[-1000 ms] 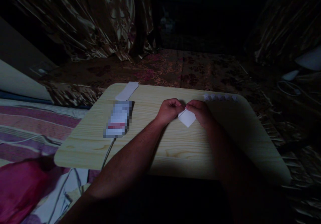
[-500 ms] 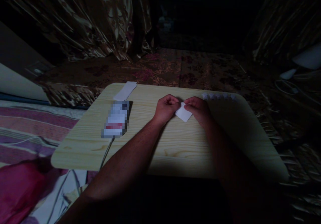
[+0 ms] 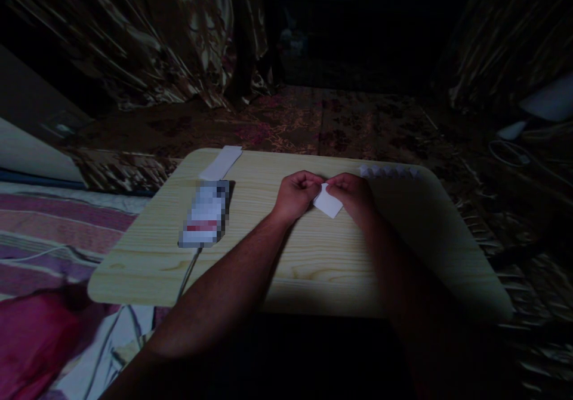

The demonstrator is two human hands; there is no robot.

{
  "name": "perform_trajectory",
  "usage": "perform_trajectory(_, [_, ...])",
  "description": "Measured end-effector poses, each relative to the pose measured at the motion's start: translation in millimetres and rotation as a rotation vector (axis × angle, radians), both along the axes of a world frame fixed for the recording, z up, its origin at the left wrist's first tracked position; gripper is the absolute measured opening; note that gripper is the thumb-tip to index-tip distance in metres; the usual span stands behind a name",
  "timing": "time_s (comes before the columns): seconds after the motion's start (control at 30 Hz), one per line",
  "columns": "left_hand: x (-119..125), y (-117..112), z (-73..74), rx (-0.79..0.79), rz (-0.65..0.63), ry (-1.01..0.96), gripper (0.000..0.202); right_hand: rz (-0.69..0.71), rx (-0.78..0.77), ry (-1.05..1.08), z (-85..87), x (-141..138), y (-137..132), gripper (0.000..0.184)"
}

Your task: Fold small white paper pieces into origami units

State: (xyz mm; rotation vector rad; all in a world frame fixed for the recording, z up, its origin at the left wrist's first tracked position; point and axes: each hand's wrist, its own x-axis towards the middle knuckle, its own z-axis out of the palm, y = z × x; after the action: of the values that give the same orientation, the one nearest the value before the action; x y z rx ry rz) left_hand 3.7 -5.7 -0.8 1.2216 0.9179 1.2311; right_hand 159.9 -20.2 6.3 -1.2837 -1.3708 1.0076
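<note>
A small white piece of folded paper (image 3: 329, 202) is held just above the wooden table (image 3: 313, 268), one corner pointing toward me. My left hand (image 3: 296, 194) pinches its upper left edge between thumb and fingers. On the other side, my right hand (image 3: 351, 194) grips the upper right edge, its thumb lying on the paper. Both sets of fingertips nearly meet at the paper's top, and they hide that edge. Beyond my right hand, a row of several small folded paper pieces (image 3: 389, 171) lines the table's far edge.
At the left of the table lies a phone (image 3: 203, 215) with a cable (image 3: 188, 273) running off the near edge. Behind it are white paper strips (image 3: 222, 162). A striped bed cover (image 3: 54, 221) is on the left, patterned curtains (image 3: 192, 30) stand behind, and a lamp (image 3: 548, 101) is at right.
My right fingertips have shifted slightly left, closer to my left ones at the paper's top. The paper stays in both hands, and the view has moved a little.
</note>
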Motion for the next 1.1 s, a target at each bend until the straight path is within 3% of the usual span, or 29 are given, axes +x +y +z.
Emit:
perform_trajectory(0.43, [2.3, -1.7, 1.7, 0.093, -0.011, -0.036, 0.025, -0.074, 0.027, -0.066, 4.2, 0.3, -1.7, 0.021])
perform_trajectory(0.67, [-3.2, -0.2, 2.1, 0.035, -0.106, 0.039, 0.023, -0.063, 0.02, -0.052, 5.6, 4.1, 0.1, 0.021])
perform_trajectory(1.1, [2.1, 0.3, -2.6, 0.014, 0.008, -0.004, 0.024, -0.025, 0.011, -0.034, 5.9, 3.9, -2.1, 0.021])
